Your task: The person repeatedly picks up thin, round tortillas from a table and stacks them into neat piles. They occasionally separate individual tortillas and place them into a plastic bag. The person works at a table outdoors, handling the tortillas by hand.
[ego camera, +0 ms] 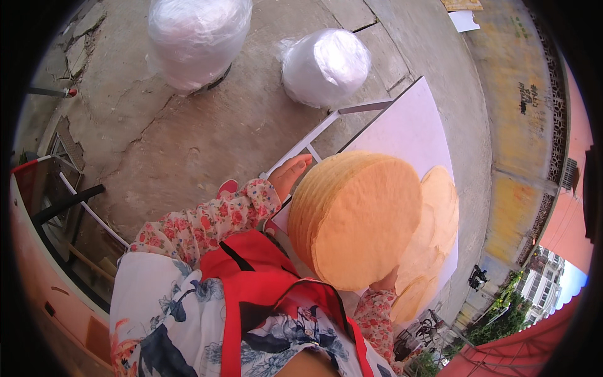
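Note:
A tall stack of thin round tan flatbread-like sheets stands on a white tabletop, close in front of me. My left hand is at the stack's far left side, its fingers extended and holding nothing; a small gap shows between it and the stack. At the lower right edge of the stack is my right hand, partly hidden, so its grip cannot be made out. More thin round sheets lie spread and overlapping on the tabletop, right of the stack.
Two bulky bundles wrapped in clear plastic, a larger one and a smaller one, stand on the concrete ground beyond the table. A metal frame juts out at the table's left edge. A vehicle-like body with a black bar is at far left.

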{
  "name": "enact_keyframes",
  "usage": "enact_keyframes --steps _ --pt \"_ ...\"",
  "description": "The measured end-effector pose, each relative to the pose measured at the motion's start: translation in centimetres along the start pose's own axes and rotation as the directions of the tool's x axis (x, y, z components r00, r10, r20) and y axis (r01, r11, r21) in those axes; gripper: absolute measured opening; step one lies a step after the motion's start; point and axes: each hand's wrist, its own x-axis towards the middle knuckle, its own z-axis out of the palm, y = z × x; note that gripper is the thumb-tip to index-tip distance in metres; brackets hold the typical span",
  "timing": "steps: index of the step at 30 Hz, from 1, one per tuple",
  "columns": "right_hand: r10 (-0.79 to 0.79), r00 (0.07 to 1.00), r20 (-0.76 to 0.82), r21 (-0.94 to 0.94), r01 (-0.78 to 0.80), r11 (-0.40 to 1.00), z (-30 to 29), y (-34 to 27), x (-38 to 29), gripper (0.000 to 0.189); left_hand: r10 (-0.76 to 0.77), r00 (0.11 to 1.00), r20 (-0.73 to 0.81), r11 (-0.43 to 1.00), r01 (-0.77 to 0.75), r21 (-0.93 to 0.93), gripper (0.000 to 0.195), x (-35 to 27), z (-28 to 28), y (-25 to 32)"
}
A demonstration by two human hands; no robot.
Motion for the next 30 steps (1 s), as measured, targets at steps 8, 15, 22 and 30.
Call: enact_keyframes --steps 8,15,22,30 --pt "-0.161 0.985 0.067 0.039 0.159 0.987 6.3 2.1 -2.6 0.058 0.120 0.946 0.302 0.987 -0.146 0.064 0.062 12.4 3.8 1.4" --pt "-0.087 0.986 -0.142 -0.021 0.084 0.996 4.6 3.5 -2.1 0.058 0.113 0.817 0.565 0.848 -0.376 0.374 0.062 14.4 7.9 -0.4" --pt "-0.236 0.968 -0.080 0.112 0.244 0.963 6.7 1.4 -2.6 0.055 -0.135 0.807 0.575 0.987 0.059 0.150 0.073 15.0 7.7 2.5" --pt "-0.222 0.931 -0.290 -0.027 0.224 0.974 2.4 1.8 1.0 0.050 -0.134 0.807 0.575 0.957 -0.045 0.285 0.062 13.8 7.9 1.6"
